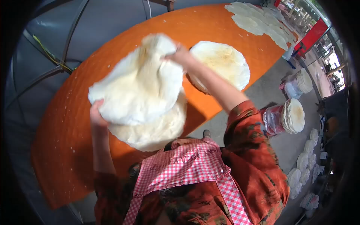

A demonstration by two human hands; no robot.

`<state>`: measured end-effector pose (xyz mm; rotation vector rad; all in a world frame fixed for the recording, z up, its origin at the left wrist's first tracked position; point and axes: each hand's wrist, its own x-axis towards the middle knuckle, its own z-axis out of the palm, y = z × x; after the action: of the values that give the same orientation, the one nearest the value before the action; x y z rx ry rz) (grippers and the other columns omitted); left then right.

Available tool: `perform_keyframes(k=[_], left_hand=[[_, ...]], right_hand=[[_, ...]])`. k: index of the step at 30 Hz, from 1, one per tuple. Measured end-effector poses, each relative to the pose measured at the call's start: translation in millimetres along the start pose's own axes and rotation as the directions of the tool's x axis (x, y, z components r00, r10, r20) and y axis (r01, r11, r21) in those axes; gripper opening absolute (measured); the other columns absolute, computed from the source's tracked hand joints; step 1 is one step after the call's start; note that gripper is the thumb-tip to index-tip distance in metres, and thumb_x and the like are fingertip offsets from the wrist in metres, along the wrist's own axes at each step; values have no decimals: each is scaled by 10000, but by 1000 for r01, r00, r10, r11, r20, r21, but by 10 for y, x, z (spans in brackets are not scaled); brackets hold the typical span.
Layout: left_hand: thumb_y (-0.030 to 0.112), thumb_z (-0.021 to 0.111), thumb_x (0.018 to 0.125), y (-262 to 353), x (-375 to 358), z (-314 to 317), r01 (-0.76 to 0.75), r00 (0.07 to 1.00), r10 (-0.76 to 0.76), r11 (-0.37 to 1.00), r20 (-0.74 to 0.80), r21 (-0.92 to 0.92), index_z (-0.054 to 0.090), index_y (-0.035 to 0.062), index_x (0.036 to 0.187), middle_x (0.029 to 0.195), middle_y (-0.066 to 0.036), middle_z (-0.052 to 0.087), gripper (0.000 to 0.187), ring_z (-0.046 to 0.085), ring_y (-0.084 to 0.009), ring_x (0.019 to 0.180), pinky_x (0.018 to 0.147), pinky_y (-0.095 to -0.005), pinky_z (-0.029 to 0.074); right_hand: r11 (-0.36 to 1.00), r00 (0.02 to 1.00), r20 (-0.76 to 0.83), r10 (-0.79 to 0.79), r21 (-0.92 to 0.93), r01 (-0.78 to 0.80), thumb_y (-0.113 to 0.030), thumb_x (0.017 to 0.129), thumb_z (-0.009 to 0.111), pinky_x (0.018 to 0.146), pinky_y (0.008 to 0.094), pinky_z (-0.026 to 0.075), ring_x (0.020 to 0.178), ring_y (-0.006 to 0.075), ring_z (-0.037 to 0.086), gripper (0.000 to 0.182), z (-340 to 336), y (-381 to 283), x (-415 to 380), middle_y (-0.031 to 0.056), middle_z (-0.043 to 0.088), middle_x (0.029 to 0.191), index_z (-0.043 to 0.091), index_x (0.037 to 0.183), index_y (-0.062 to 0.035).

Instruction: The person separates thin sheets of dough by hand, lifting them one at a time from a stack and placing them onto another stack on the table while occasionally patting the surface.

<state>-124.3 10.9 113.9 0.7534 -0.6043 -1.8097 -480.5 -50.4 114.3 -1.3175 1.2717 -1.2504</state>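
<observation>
Head view: both hands lift a thin round flatbread above a stack of the same on the orange tabletop. Left hand pinches its near edge, right hand clamps the far edge, so each grip is closed on the flatbread. Holding it well probably means keeping both edges level and the sheet taut so it does not tear. A second stack lies just beyond. To the right, two clear tubs carry piled flatbreads; whether anything lies inside them cannot be told.
</observation>
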Motion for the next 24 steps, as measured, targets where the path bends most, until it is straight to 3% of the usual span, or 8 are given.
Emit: perform_keyframes(k=[7, 10, 13, 14, 16, 19, 22, 24], left_hand=[[91, 548, 860, -1309, 687, 1735, -62, 991, 78, 988, 113, -138, 410, -9, 1305, 1252, -148, 523, 476, 510, -304, 1155, 1017, -453, 394], [39, 565, 841, -2340, 1009, 2045, 45, 998, -37, 986, 50, -158, 452, -1, 1252, 1231, -133, 536, 428, 520, -286, 1134, 976, -448, 424], [35, 574, 843, -3538, 1473, 1758, 230, 966, -233, 972, -114, -39, 501, 18, 1170, 1154, -126, 572, 335, 560, -281, 1026, 853, -429, 463], [31, 568, 846, -3679, 1444, 1793, 241, 952, -236, 971, -196, 3, 481, 6, 1188, 1169, -132, 565, 354, 548, -294, 1056, 885, -443, 453], [22, 557, 851, -3832, 1398, 1867, 262, 911, -218, 961, -350, 86, 441, -17, 1224, 1200, -144, 549, 393, 524, -320, 1114, 950, -469, 434], [9, 548, 845, -3747, 1530, 1714, 375, 887, -363, 927, -286, -12, 456, -46, 1195, 1163, -144, 567, 366, 551, -305, 1065, 891, -431, 454], [18, 567, 833, -3667, 1402, 1931, 322, 910, -250, 929, -330, 184, 475, -63, 1171, 1137, -142, 575, 360, 578, -293, 1001, 853, -386, 459], [27, 581, 813, -3689, 1339, 2066, 286, 938, -262, 955, -226, 81, 520, -2, 1112, 1067, -131, 590, 306, 588, -282, 941, 793, -394, 469]], right_hand=[[986, 984, -79, -163, -52, 159, -120, 740, 735, 679, 322, 548, 732, 182, 657, 400, -2597, -751, -62, 101, 668, 914, 586, 1097, -20], [958, 955, -251, 160, -195, -211, -325, 789, 711, 892, 357, 488, 1045, 231, 605, 672, -3191, -431, -325, 165, 605, 1163, 447, 1283, 47], [790, 842, 90, 532, 306, -532, -236, 793, 717, 889, 388, 500, 1077, 243, 583, 604, -3976, 968, -308, 165, 580, 1198, 464, 1278, 22], [698, 793, 208, 572, 384, -605, -210, 795, 714, 913, 394, 489, 1096, 247, 573, 622, -4109, 1403, -390, 165, 567, 1222, 440, 1298, 33], [776, 826, 61, 560, 309, -549, -204, 809, 687, 936, 380, 486, 1055, 255, 600, 544, -4241, 1974, -563, 167, 557, 1232, 483, 1246, 48], [822, 851, -24, 525, 276, -499, -85, 785, 686, 878, 377, 523, 1045, 261, 604, 487, -4070, 1625, -704, 179, 575, 1187, 496, 1208, 62], [883, 895, -22, 445, 175, -435, -37, 755, 700, 804, 381, 551, 1015, 271, 615, 581, -4086, 1520, -590, 201, 582, 1150, 416, 1249, 75], [898, 917, -15, 399, 209, -388, -35, 755, 700, 800, 386, 547, 1009, 270, 615, 561, -4193, 1507, -461, 199, 586, 1142, 429, 1236, 65]])
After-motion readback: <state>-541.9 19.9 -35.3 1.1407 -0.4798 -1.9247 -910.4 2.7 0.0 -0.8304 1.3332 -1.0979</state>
